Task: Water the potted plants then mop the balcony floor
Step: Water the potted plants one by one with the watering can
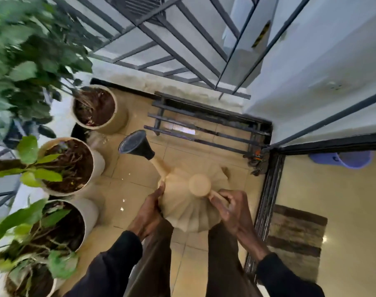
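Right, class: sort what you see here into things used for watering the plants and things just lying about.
For the job:
watering can
left hand
right hand
three nearest potted plants

Lying about:
striped mat
purple bucket

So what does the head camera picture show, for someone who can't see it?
Seen from above, a person holds a beige watering can with both hands, left hand on its side and right hand on its handle. Its black spout head points toward three potted plants along the balcony's left edge.
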Tool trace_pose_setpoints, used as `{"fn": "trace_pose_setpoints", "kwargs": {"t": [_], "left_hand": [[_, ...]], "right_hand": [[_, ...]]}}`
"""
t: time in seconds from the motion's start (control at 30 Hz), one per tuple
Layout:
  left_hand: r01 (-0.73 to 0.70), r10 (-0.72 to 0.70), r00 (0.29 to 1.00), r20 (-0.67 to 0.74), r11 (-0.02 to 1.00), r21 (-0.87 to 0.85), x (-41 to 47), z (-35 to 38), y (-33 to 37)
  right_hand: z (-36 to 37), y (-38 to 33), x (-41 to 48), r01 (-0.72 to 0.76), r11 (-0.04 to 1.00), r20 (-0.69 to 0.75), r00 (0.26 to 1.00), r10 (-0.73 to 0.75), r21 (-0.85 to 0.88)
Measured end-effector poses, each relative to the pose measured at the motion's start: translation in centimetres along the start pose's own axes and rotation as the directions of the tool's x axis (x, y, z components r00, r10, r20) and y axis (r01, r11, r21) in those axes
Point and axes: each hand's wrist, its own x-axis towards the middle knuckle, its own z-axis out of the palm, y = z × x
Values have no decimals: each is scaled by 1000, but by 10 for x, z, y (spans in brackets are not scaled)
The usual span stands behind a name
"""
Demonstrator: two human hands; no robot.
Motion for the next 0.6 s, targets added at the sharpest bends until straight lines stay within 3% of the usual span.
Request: {"fn": "trace_pose_setpoints", "kwargs": {"t": [0.37,0.6], "left_hand": [[-47,41,996,-77,995,-86,190,97,25],[-91,80,985,-150,993,-70,316,143,51]], "right_hand": [[-36,112,190,64,997,190,980,-56,-36],[-63,180,314,123,975,443,896,-29,-185]]}}
